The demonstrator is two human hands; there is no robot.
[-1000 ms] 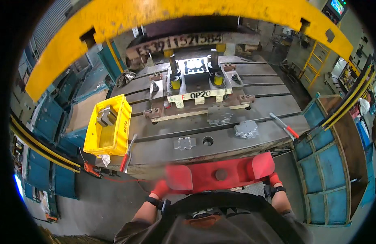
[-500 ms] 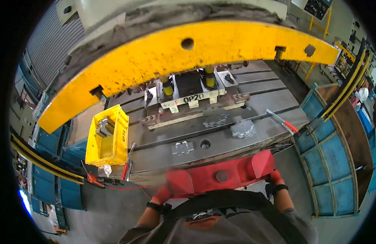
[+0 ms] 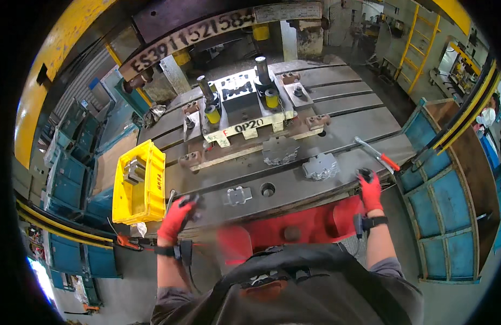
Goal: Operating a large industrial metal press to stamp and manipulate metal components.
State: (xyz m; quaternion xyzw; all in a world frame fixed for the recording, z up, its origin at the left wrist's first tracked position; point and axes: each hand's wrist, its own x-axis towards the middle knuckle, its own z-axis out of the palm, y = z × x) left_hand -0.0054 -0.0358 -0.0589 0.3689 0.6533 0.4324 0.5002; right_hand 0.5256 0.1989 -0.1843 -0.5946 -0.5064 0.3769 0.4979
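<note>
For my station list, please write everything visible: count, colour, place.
Table: 1, grey, centre.
Lower die: 1, dark, mid table.
Upper die: 1, dark, above.
Part stacks: 2, grey, before dies.
Single part: 1, grey, front.
Bin: 1, yellow, left edge.
Blocks: uncounted, grey, in bin.
Tool: 1, silver and red, right.
Rod: 1, grey, beside bin.
Panel: 1, red, before table.
Crates: several, blue, both sides.
Frame: 1, yellow, top corners.
Ladder: 1, yellow, top right.
Left hand: 1, red glove, front left.
Right hand: 1, red glove, front right.
</note>
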